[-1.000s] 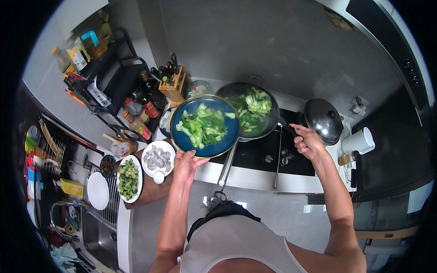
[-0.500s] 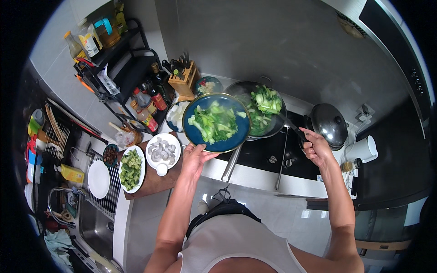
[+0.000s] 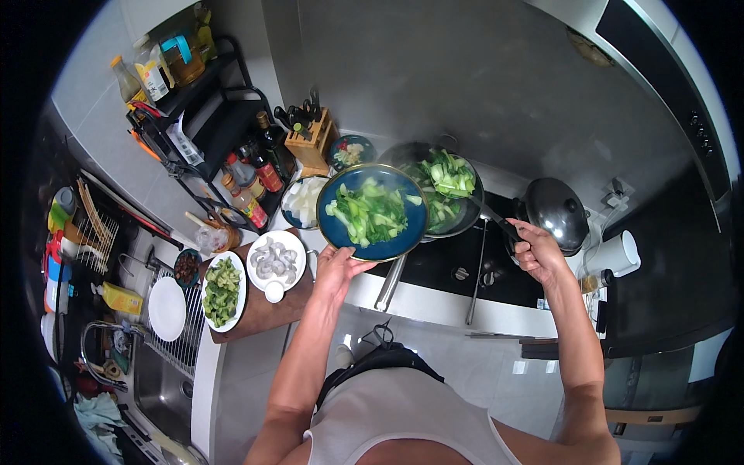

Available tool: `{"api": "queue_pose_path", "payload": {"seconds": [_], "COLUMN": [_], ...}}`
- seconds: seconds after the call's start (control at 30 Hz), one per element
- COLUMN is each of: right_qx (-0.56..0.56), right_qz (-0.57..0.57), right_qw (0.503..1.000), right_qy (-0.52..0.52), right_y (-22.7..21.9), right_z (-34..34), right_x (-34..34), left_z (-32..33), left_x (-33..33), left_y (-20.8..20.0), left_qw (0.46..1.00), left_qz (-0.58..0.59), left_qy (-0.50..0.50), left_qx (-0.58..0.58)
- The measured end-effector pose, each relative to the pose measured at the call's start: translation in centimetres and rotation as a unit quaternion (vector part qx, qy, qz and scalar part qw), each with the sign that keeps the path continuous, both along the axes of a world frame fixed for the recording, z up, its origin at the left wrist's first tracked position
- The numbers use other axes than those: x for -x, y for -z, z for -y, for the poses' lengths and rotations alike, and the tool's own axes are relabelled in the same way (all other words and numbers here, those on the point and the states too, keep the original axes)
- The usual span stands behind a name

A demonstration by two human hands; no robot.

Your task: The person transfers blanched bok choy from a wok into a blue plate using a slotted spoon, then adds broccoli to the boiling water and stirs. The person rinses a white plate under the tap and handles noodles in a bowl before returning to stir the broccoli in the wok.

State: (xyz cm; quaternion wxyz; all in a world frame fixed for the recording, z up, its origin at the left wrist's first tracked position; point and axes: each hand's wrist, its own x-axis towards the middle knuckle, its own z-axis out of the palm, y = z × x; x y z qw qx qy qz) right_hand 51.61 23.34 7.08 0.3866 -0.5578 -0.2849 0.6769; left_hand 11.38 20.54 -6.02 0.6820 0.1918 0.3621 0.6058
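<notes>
My left hand (image 3: 342,271) grips the near rim of a blue plate (image 3: 377,252) with a gold edge, fingers beneath it. Cooked leafy greens (image 3: 370,211) lie in its middle. The plate is held in the air and overlaps the left side of a dark wok (image 3: 475,217) on the stove. My right hand (image 3: 536,249) is closed round the handle of a black-handled cooking utensil (image 3: 500,223). A heap of greens (image 3: 451,174) hides the utensil's head above the wok. More greens (image 3: 442,211) lie in the wok, with faint steam about.
Left of me, a plate of chopped green vegetables (image 3: 222,294) and a plate of shrimp (image 3: 275,263) rest on a wooden board (image 3: 267,318). A knife block (image 3: 311,143) and bottle rack (image 3: 221,116) stand behind. A domed lid (image 3: 554,213) sits right of the wok; the sink (image 3: 163,387) is far left.
The utensil's heap of greens sits slightly lower over the wok. The plate has shifted a little relative to the wok. Both hands keep their grips.
</notes>
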Motion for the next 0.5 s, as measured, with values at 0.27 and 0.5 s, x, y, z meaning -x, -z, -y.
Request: {"api": "queue_pose_path", "payload": {"seconds": [0.27,0.5], "right_qx": [0.005,0.0], "right_qz": [0.003,-0.008], "right_qw": [1.0,1.0], "right_qy": [0.004,0.004], "right_y": [0.0,0.0], "right_z": [-0.9,-0.9], "right_x": [0.0,0.0], "left_z": [-0.2,-0.5], "left_x": [-0.2,0.0], "left_y": [-0.2,0.9], "left_qw": [1.0,1.0], "left_qz": [-0.004,-0.01], "left_qy": [0.001,0.005], "left_qx": [0.011,0.003]}}
